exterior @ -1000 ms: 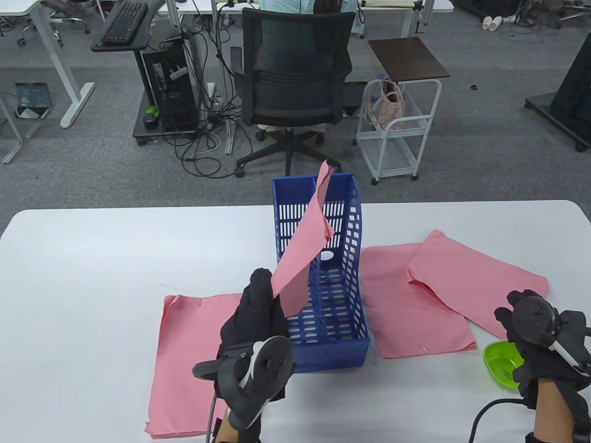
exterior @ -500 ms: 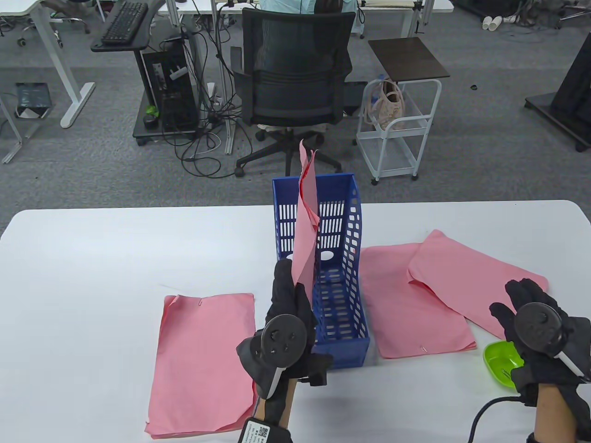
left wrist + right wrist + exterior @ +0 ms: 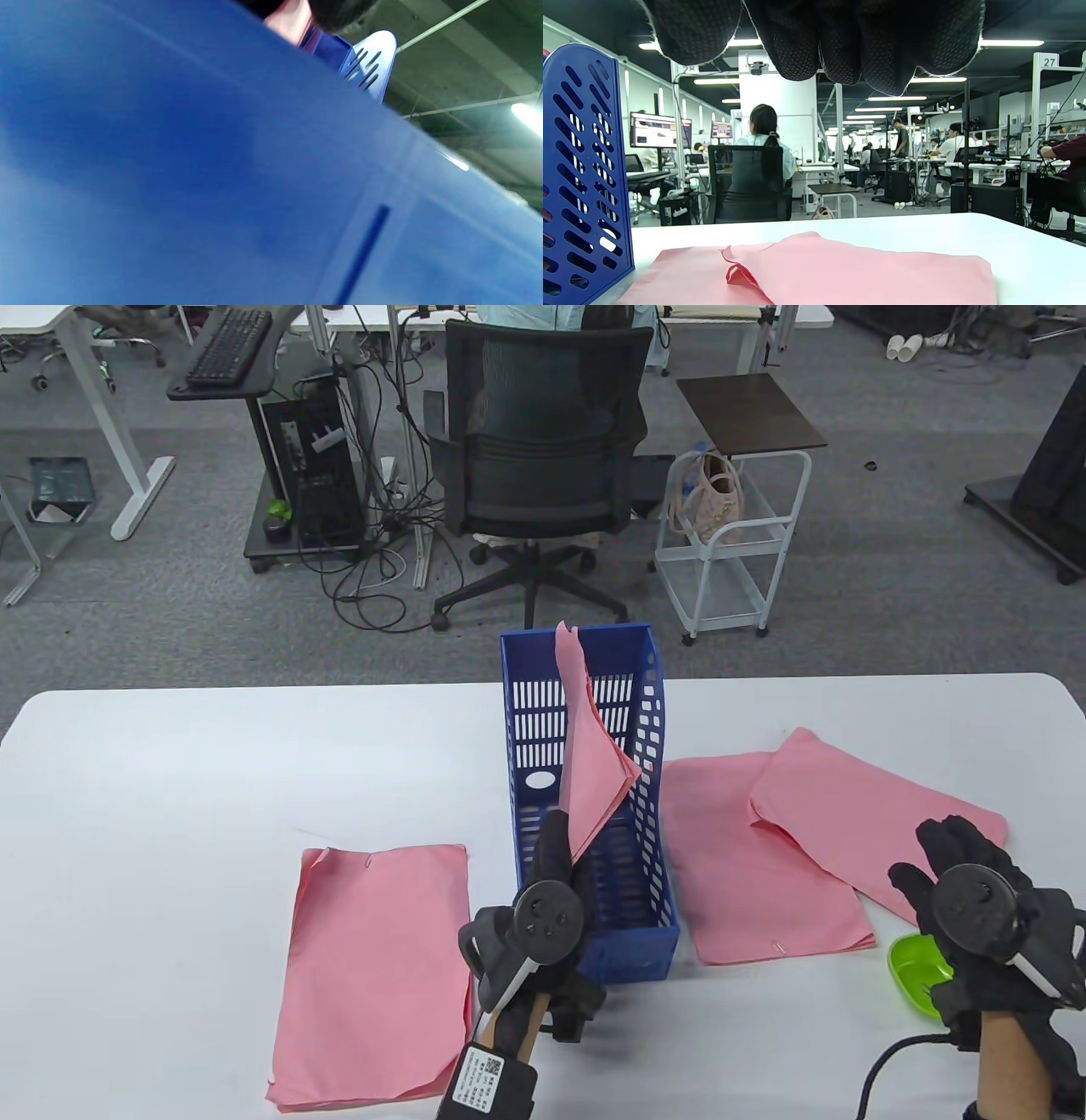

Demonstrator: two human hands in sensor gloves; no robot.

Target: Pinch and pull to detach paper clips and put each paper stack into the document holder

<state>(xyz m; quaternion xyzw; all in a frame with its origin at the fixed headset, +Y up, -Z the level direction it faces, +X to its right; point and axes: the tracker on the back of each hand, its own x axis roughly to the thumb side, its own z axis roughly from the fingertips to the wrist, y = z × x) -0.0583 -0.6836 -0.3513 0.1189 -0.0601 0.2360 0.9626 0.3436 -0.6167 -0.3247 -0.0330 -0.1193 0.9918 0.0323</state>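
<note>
A blue slotted document holder (image 3: 657, 712) stands mid-table; its wall fills the left wrist view (image 3: 212, 178) and shows in the right wrist view (image 3: 581, 169). My left hand (image 3: 556, 853) pinches the near end of a pink paper stack (image 3: 590, 755) that leans inside the holder's right compartment. Another pink stack (image 3: 373, 976) with a clip near its top edge lies flat to the left. Two overlapping pink stacks (image 3: 764, 857) (image 3: 818, 271) lie to the right. My right hand (image 3: 963, 865) hovers above the right stacks' near corner, fingers loosely curled, holding nothing.
A small green dish (image 3: 915, 971) sits near the table's front right, partly under my right hand. Beyond the table's far edge stand an office chair (image 3: 539, 475) and a white cart (image 3: 730, 551). People sit at desks in the background.
My left hand has swung right and forward, carrying the pink stack from over the left compartment down into the right compartment. The right hand has crept slightly left.
</note>
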